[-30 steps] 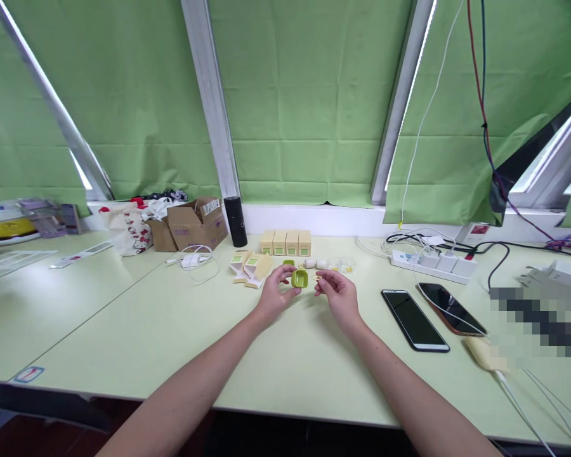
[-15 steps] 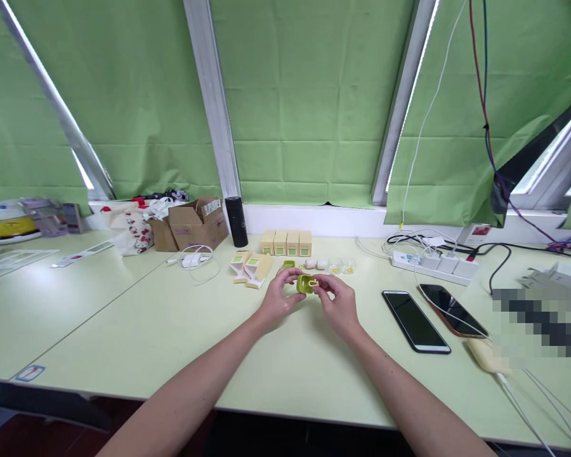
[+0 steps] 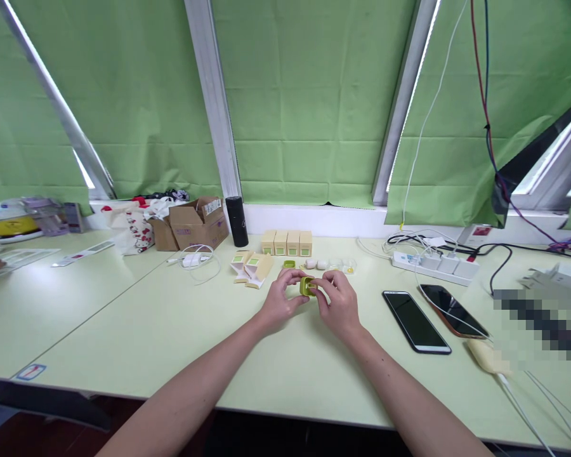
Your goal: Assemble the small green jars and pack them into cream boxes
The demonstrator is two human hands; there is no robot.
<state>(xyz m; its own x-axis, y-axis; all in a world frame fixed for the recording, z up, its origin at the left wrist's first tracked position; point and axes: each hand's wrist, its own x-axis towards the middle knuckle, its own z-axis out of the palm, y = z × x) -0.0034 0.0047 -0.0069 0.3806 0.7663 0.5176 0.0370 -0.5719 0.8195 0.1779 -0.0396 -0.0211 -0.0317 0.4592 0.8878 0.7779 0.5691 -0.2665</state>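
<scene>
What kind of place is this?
Probably an office or shared workroom: a long pale table bears two phones and a white power strip, with green blinds behind.

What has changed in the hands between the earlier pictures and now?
The right hand moved the small pale-yellow piece left, from beside the green container to its open side. The left hand shifted the container slightly right. Both hands kept their holds. The small cartons and black flask stayed as they were.

pale piece [image 3: 310, 286] partly hidden, dark item [image 3: 547, 327] pixelated
</scene>
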